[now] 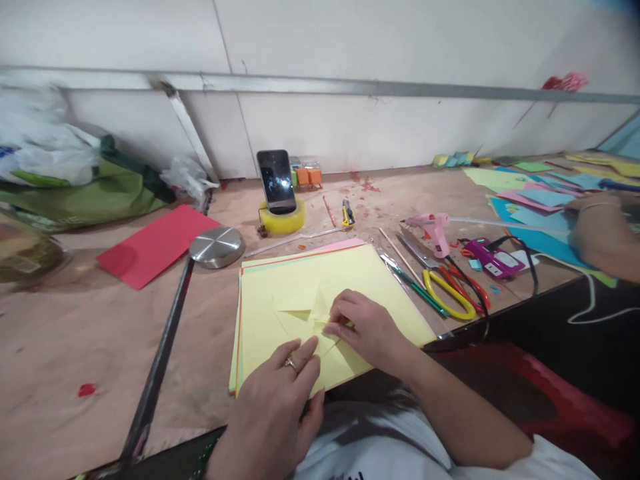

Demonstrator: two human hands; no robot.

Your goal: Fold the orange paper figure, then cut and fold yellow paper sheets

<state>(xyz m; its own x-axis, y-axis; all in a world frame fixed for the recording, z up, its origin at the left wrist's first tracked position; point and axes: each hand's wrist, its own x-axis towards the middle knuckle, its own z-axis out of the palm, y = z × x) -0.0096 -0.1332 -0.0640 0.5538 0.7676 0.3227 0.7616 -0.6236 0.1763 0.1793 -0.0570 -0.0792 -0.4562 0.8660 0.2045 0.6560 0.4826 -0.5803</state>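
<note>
Head view shows folding apparently partway: creases are in, but flaps on the yellow paper, just ahead of the left hand, stand unflattened. The right hand pinches the yellow paper between thumb and fingers; the left lies palm-down, fingers slightly apart, over the paper stack.

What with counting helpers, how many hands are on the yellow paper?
2: left hand at the near edge, right hand near the middle of the yellow paper.
</note>
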